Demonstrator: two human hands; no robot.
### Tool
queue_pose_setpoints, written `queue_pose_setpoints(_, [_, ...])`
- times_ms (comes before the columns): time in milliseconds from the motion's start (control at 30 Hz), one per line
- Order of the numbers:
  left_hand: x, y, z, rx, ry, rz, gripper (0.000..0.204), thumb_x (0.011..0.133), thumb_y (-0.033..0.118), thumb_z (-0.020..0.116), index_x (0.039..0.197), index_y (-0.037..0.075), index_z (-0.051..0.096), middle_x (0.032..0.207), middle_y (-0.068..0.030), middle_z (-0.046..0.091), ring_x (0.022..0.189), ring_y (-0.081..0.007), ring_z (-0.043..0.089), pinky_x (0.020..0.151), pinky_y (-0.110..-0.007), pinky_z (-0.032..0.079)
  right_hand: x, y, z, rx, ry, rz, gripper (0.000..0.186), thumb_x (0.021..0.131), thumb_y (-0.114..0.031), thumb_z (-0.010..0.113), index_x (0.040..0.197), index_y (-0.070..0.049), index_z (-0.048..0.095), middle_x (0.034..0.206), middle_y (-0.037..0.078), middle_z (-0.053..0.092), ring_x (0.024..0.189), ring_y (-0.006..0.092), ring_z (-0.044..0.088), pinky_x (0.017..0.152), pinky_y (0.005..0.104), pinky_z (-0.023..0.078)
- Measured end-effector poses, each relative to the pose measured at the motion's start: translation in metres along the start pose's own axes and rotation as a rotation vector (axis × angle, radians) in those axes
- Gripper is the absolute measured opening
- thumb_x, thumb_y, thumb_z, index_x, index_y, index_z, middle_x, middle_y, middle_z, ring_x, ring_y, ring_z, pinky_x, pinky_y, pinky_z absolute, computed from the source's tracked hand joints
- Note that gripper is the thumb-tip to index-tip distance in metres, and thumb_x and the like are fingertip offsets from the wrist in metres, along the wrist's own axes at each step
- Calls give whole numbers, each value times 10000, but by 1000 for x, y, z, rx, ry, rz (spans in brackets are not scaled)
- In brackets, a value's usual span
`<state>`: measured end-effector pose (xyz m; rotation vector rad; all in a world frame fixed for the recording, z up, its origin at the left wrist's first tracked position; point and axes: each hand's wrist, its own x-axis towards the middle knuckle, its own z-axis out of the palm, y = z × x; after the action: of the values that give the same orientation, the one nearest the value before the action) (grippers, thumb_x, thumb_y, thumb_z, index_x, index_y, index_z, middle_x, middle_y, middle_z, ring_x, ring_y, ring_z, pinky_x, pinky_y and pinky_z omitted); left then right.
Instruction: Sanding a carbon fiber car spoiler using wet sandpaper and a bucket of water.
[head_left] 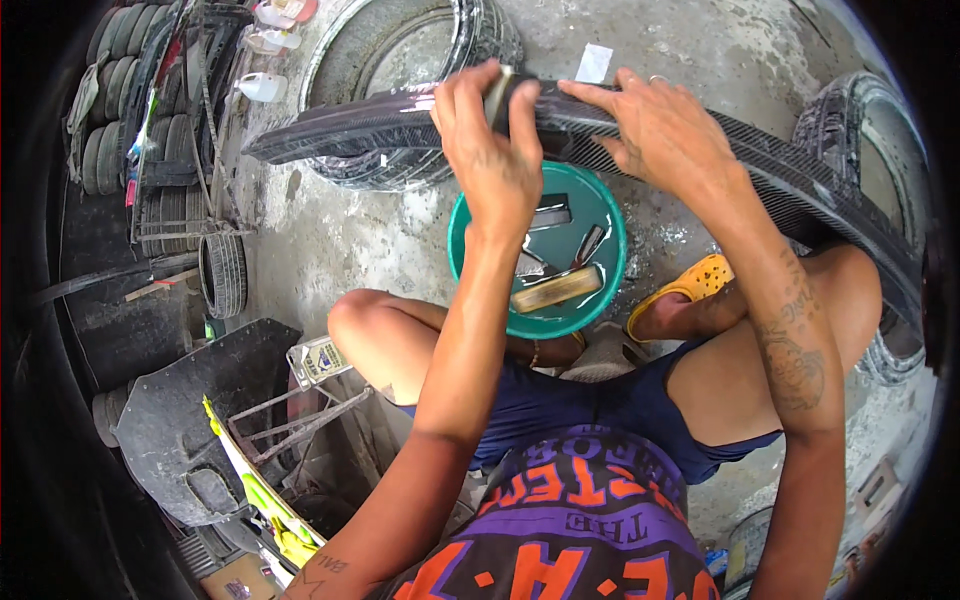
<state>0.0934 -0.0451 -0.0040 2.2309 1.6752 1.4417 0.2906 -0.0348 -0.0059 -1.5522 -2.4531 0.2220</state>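
Observation:
A long, curved carbon-fibre panel, black and woven-looking, spans the upper view from the left and bends down to the right, close by my right knee. My left hand grips a small sanding block, pale along one edge and slightly blurred, against the panel's middle. Just right of it, my right hand holds the panel, its fingers along the far edge and the thumb on the near face. Below my hands stands a green basin of water, with a yellowish block and several dark pieces inside.
A pale-smeared tyre lies beneath the panel's left part; another tyre is at right. Plastic jugs and stacked tyres stand at left. Near my left knee are a metal can and a dark panel.

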Motion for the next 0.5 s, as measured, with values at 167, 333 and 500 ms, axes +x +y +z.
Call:
queue_pose_setpoints(167, [0,2,3,30,34,81,244,914,101,769,1102,-20,670,1042,-188,667,1008,-347,647,926,-428,510,1,0,0,17,9,15,764,872,-189,775,1557,-357,482,1147,172,667,995,387,702,870,493,565])
queue_pose_setpoints(333, [-5,4,-1,-10,-7,156,262,929,77,728,1158,-14,642,1131,-222,630,1062,-411,586,1010,-492,432,1,0,1,45,22,23,690,873,-181,751,1514,-335,548,1196,172,678,1020,381,713,891,510,575])
queue_pose_setpoints(500, [-2,2,-3,75,-8,116,298,917,82,747,1182,-17,651,1172,-217,626,1090,-401,591,1030,-464,444,1,1,2,63,62,6,708,871,-208,781,1519,-355,538,1157,176,670,999,399,705,882,494,571])
